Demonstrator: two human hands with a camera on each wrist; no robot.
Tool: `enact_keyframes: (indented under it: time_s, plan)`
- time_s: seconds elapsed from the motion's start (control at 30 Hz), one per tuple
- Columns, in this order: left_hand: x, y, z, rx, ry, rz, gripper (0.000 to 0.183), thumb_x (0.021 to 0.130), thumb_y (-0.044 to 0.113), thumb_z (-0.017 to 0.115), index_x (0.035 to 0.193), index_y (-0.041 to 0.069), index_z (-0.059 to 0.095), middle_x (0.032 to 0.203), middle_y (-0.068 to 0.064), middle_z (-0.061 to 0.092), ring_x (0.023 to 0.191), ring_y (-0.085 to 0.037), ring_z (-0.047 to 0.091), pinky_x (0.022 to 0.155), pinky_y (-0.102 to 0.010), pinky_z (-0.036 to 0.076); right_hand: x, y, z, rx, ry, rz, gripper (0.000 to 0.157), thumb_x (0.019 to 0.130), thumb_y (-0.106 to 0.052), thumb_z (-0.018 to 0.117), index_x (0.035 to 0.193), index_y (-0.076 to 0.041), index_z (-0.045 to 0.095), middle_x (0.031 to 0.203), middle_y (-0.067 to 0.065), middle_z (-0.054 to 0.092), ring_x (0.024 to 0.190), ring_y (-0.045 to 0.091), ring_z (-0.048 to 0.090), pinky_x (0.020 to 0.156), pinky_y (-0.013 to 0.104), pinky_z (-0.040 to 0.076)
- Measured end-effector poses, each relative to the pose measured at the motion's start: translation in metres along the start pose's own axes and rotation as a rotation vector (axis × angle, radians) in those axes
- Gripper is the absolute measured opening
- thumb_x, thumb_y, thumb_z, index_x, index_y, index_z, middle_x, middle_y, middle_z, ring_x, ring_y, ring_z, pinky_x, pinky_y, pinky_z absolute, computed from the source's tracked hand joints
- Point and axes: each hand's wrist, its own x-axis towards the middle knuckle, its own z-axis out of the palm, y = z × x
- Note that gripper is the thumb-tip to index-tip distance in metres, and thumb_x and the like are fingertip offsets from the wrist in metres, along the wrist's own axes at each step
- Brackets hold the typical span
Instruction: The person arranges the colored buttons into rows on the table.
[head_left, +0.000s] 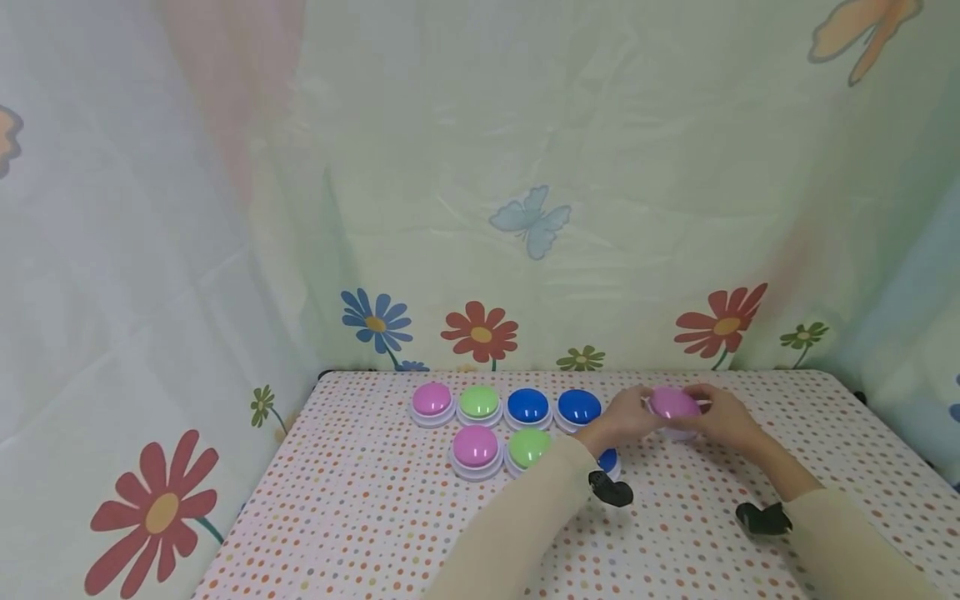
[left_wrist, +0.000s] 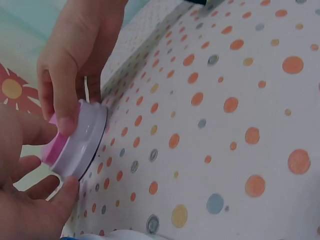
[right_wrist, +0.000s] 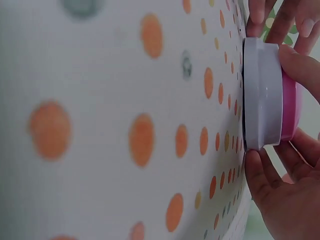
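Note:
In the head view both hands are at a pink dome push button [head_left: 674, 403] with a white base, on the right part of the table. My left hand [head_left: 628, 414] holds its left side. On the opposite side my right hand [head_left: 723, 418] grips it, with the thumb on the near side in the left wrist view. The white base [right_wrist: 263, 95] stands flat against the table in the right wrist view, or very close to it. Fingers from both hands hide parts of the dome and rim.
To the left stand a back row with a pink button [head_left: 432, 399], a green button [head_left: 479, 402] and two blue ones [head_left: 528, 406], and a front row with pink [head_left: 475, 447], green [head_left: 528, 447] and a blue button [head_left: 608, 460] partly behind my left arm. A flowered curtain [head_left: 420, 208] hangs behind the dotted table [head_left: 360, 500].

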Motion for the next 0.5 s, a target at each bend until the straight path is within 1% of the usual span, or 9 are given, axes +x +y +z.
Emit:
enact_keyframes:
  time_s: [0.17,0.3,0.4,0.5]
  plan:
    - [0.009,-0.003,0.002,0.104,-0.009,0.018,0.061,0.086,0.026,0.075,0.139,0.011,0.051,0.123,-0.001,0.061,0.102,-0.008,0.056,0.082,-0.025,0.049,-0.006,-0.002,-0.002,0.001,-0.024,-0.002,0.087,0.082,-0.042,0.077,0.135,0.014,0.038,0.128,0.037,0.045,0.110,0.051,0.049,0.082,0.055,0.050]
    - [0.012,-0.005,0.006,0.185,-0.008,0.039,0.063,0.082,0.024,0.078,0.138,0.011,0.052,0.125,0.000,0.061,0.109,-0.008,0.057,0.087,-0.023,0.047,-0.011,-0.001,-0.005,0.014,-0.082,0.006,0.090,0.082,-0.037,0.078,0.139,0.015,0.032,0.131,0.039,0.041,0.114,0.054,0.046,0.085,0.057,0.049]
    - [0.014,-0.006,0.007,0.227,-0.013,0.053,0.064,0.081,0.024,0.080,0.137,0.011,0.053,0.125,0.001,0.062,0.109,-0.007,0.057,0.088,-0.022,0.047,-0.011,-0.001,-0.008,0.040,-0.139,0.013,0.091,0.081,-0.036,0.078,0.140,0.016,0.031,0.133,0.040,0.040,0.116,0.055,0.045,0.085,0.056,0.049]
    - [0.015,-0.007,0.007,0.236,-0.018,0.068,0.064,0.080,0.024,0.081,0.137,0.010,0.054,0.125,0.001,0.062,0.109,-0.007,0.057,0.088,-0.021,0.047,-0.010,-0.002,-0.010,0.059,-0.149,0.008,0.088,0.082,-0.037,0.078,0.139,0.014,0.034,0.132,0.039,0.042,0.115,0.053,0.047,0.083,0.053,0.051]
